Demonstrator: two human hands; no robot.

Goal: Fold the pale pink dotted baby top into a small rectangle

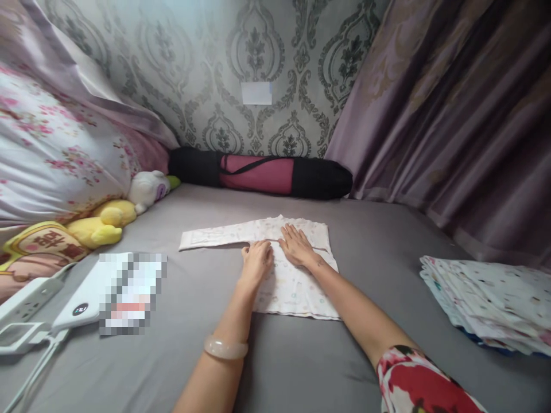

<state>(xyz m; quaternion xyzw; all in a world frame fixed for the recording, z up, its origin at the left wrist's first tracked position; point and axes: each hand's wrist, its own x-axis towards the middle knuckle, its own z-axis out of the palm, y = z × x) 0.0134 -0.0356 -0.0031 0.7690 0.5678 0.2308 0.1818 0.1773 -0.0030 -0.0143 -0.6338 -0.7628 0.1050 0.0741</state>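
Observation:
A small white long-sleeved shirt (297, 292) with a faint print lies spread on the grey bed sheet. One sleeve (215, 234) stretches out to the left, while on the right side the sleeve appears folded across the body. My left hand (257, 263) has its fingers curled at the shirt's edge, under the base of the outstretched sleeve, and appears to grip the cloth there. Flat on the upper part of the shirt rests my right hand (296, 245), its fingers stretched out.
Folded printed clothes (491, 304) are piled at the right. A power bank (92, 292), a blurred-out item, and a power strip (28, 301) with cables lie left. Plush toys (109, 221) line the floral pillow (64, 149). Against the wall lies a black and pink bag (258, 174).

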